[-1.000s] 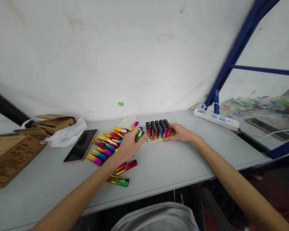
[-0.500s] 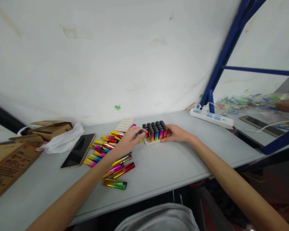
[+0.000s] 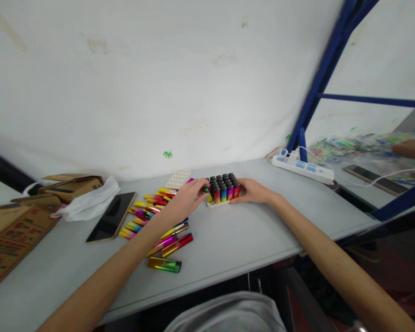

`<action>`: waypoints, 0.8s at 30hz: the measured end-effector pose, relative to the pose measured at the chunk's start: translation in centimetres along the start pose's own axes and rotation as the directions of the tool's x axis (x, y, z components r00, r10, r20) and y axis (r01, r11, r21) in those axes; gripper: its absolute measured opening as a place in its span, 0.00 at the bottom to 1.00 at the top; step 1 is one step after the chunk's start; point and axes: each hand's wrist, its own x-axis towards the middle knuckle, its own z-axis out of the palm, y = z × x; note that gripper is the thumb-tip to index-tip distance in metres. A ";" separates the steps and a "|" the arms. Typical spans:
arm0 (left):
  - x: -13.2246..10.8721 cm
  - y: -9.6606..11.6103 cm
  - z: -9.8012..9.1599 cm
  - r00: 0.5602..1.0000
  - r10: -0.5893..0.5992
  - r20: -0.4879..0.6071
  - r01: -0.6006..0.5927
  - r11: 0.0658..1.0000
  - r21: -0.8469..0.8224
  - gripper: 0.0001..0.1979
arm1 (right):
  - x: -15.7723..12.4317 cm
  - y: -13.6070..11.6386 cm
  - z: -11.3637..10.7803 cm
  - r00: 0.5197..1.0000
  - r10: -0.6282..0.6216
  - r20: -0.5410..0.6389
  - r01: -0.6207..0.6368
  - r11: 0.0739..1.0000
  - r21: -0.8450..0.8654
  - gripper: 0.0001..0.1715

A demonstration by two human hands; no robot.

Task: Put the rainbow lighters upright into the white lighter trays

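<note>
A white tray [image 3: 217, 204] on the grey table holds several upright rainbow-coloured lighters [image 3: 224, 188] with black caps. My left hand [image 3: 186, 199] is at the tray's left edge, its fingers pinched on a lighter that stands at that corner. My right hand [image 3: 253, 191] is curled against the tray's right side, holding it. Several loose lighters [image 3: 152, 207] lie flat on the table to the left, under and beside my left forearm, with three more [image 3: 173, 244] nearer the front edge.
An empty white tray [image 3: 180, 178] lies behind the loose lighters. A phone [image 3: 111, 216], a white bag [image 3: 90, 198] and cardboard boxes [image 3: 17, 226] sit at the left. A power strip [image 3: 302, 167] lies at the right by a blue frame. Another person's hand [image 3: 412, 148] shows at far right.
My left hand carried a green lighter rightward from the loose pile to the tray's left corner and stood it upright. My right hand stayed on the tray.
</note>
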 end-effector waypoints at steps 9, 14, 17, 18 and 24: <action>0.2 0.7 0.8 0.998 -0.052 0.033 0.052 0.999 0.012 0.14 | -0.1 -0.2 -0.1 1.000 -0.001 0.013 0.001 1.000 -0.009 0.35; -0.3 0.5 -0.8 0.983 -0.176 -0.061 0.171 0.983 -0.071 0.16 | -0.1 -0.2 -0.1 1.000 -0.008 0.011 0.008 1.000 -0.012 0.36; -0.9 -1.1 -2.4 0.969 -0.231 -0.094 0.235 0.971 0.037 0.14 | -0.1 -0.3 -0.2 1.000 0.008 0.016 -0.008 1.000 -0.008 0.35; -1.1 -1.8 -2.8 0.967 -0.243 -0.081 0.249 0.966 0.073 0.14 | -0.1 -0.4 -0.2 1.000 0.012 0.015 -0.012 1.000 -0.008 0.35; -1.2 -4.9 -2.4 0.964 -0.264 0.031 0.250 0.941 0.227 0.16 | -0.1 -0.4 -0.2 1.000 0.008 0.016 -0.008 1.000 -0.005 0.35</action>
